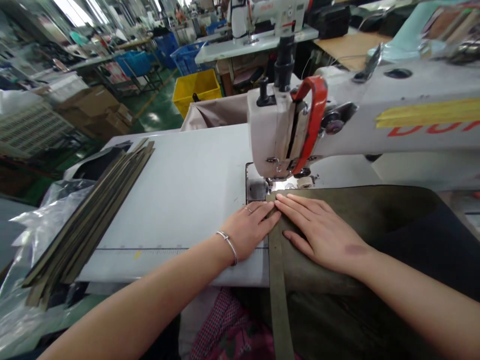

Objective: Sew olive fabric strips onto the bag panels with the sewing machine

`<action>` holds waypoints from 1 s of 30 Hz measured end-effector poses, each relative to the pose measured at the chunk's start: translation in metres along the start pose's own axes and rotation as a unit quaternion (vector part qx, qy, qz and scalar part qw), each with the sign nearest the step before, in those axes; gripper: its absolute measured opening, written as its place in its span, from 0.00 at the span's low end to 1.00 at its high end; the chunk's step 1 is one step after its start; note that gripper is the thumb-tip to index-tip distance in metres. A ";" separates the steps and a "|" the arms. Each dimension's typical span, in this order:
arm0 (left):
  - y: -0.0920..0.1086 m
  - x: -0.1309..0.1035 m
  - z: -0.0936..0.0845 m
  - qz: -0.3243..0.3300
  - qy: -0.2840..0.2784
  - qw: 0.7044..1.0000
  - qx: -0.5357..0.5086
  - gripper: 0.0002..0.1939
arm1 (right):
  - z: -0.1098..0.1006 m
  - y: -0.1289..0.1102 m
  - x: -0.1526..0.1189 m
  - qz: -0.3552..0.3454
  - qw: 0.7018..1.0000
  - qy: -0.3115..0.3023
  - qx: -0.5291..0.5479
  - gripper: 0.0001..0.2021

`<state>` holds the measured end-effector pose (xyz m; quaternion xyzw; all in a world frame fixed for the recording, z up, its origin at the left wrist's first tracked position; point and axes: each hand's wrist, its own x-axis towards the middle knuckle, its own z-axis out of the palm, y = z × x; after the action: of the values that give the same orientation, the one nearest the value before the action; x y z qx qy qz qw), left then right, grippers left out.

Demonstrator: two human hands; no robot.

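Observation:
A long olive strip lies along the left edge of a dark olive fabric panel, its upper end close to the needle area of a white sewing machine. My left hand, with a ring and a silver bracelet, presses its fingertips on the strip just in front of the presser foot. Flat on the panel rests my right hand, fingers stretched out and their tips at the strip's right edge. The fingertips of both hands nearly meet. Below the table edge, the strip and panel hang down.
A stack of olive strips lies at the table's left end, beside clear plastic. Beyond the white table stand a yellow crate, cardboard boxes and another sewing machine.

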<state>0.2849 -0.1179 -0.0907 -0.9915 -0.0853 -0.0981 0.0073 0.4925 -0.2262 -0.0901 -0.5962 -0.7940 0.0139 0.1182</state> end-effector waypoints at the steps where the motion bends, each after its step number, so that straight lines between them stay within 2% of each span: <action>1: 0.000 0.000 -0.001 -0.005 -0.001 1.000 0.002 0.21 | 0.000 0.000 0.001 0.000 1.000 -0.004 -0.005 0.30; 19: 0.008 0.005 -0.006 -0.046 0.016 0.999 -0.010 0.19 | -0.001 -0.001 0.002 0.002 1.000 -0.011 -0.023 0.30; 30: 0.003 0.011 -0.004 -0.051 0.029 0.998 0.003 0.18 | -0.003 0.008 0.012 -0.015 1.000 -0.009 -0.012 0.30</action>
<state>0.2957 -0.1186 -0.0848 -0.9826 -0.1355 -0.1272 0.0073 0.4974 -0.2126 -0.0863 -0.5854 -0.8040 0.0079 0.1038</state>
